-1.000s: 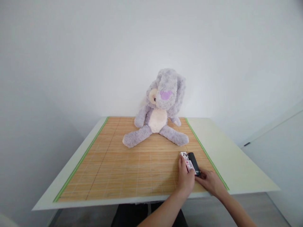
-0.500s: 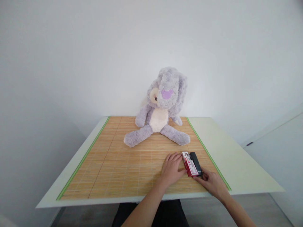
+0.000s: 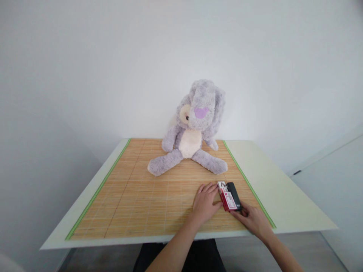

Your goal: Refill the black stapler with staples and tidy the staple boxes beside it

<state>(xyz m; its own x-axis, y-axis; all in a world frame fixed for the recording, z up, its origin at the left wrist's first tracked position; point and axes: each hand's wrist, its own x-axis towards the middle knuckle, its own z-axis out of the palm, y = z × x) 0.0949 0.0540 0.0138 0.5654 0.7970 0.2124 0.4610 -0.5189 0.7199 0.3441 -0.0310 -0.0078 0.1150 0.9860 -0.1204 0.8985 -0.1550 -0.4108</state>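
Note:
A small red and white card box (image 3: 227, 199) lies on the bamboo mat (image 3: 141, 196), with a black oblong object (image 3: 234, 194) right beside it on the right. My left hand (image 3: 205, 203) rests flat on the mat, fingers spread, its thumb touching the box's left side. My right hand (image 3: 252, 219) touches the near end of the box and the black object with its fingertips. A grey plush rabbit (image 3: 194, 130) sits upright at the back of the mat.
The mat has green edges and covers most of a pale table (image 3: 278, 189). A white wall stands behind, a white cabinet (image 3: 334, 177) to the right. The table's front edge is just below my wrists.
My left hand has moved from over the box to its left side and opened flat on the mat. The box's red side now shows. My right hand has hardly moved.

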